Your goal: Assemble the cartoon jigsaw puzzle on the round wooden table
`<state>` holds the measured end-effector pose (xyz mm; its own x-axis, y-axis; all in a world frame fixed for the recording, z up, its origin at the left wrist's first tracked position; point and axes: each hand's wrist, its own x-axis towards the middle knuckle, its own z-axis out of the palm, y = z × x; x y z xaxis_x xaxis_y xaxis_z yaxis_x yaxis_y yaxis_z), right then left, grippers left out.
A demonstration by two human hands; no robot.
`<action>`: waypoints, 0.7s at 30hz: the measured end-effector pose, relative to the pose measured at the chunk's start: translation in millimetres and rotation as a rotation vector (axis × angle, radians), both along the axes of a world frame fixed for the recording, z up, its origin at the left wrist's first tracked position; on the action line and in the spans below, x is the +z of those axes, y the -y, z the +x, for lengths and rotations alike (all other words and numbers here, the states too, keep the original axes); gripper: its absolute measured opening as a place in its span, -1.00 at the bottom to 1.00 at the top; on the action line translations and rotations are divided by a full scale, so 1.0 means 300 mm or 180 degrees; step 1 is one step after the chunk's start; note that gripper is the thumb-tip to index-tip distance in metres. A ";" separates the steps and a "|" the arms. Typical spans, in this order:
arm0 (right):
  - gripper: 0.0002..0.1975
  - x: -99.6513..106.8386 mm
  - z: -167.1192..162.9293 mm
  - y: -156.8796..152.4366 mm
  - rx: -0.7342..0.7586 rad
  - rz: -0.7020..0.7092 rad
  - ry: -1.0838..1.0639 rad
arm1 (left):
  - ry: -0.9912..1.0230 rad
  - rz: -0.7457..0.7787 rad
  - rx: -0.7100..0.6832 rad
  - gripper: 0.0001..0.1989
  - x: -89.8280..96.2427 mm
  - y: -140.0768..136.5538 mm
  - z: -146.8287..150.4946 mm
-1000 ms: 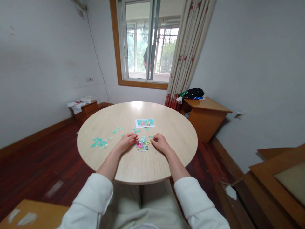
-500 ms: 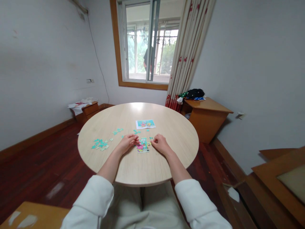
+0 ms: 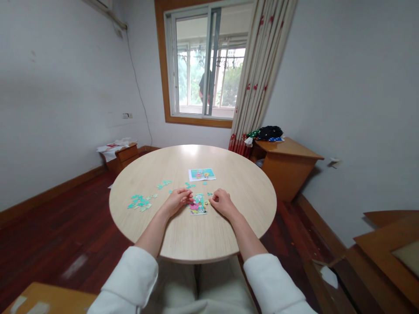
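Observation:
A partly joined jigsaw puzzle (image 3: 198, 208) with pink, white and turquoise cartoon figures lies flat before me on the round table. At its left edge my left hand (image 3: 178, 201) is closed, fingers curled and tips together; whatever they hold, if anything, is hidden. My right hand (image 3: 222, 203) rests on the table by the right edge. Its thumb and forefinger pinch at a small yellow puzzle piece (image 3: 206, 203) beside the joined part. Just beyond that hand lies another small piece (image 3: 210, 194). A printed picture sheet (image 3: 202, 175) lies farther back.
Loose turquoise pieces (image 3: 140, 203) are heaped on the table's left, with more pieces (image 3: 164, 184) nearer the middle. The round table (image 3: 229, 165) has a wooden desk (image 3: 288, 152) behind it at right and a small cabinet (image 3: 126, 153) at left. A person (image 3: 204, 87) stands beyond the window.
The view has shifted slightly, so everything appears a little lower and farther right. Both hands keep nearly the same places beside the puzzle.

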<state>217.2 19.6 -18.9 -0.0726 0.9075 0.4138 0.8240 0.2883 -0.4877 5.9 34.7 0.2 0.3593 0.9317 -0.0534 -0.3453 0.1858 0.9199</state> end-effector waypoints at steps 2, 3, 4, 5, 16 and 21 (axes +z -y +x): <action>-0.80 0.001 0.000 0.001 0.0001 0.0023 0.0004 | -0.0005 -0.0004 -0.0006 -0.86 0.001 0.000 -0.001; -0.79 0.001 0.001 0.001 0.0005 0.0030 0.0005 | -0.0001 -0.0002 -0.0012 -0.85 0.001 0.000 -0.001; -0.79 0.000 0.001 0.001 0.0009 0.0033 0.0003 | 0.0013 0.0004 -0.0017 -0.85 0.001 0.000 -0.002; -0.79 -0.001 0.002 0.001 0.0015 0.0035 -0.0001 | 0.0032 0.0010 -0.0023 -0.86 0.001 0.000 -0.002; -0.77 -0.015 0.029 -0.019 -0.0534 0.0359 -0.0861 | 0.0228 -0.0123 0.0268 -0.87 0.013 0.000 -0.015; -0.78 -0.024 0.060 -0.038 -0.0919 0.0462 -0.1632 | 0.0594 -0.0288 0.0763 -0.88 0.021 -0.020 -0.016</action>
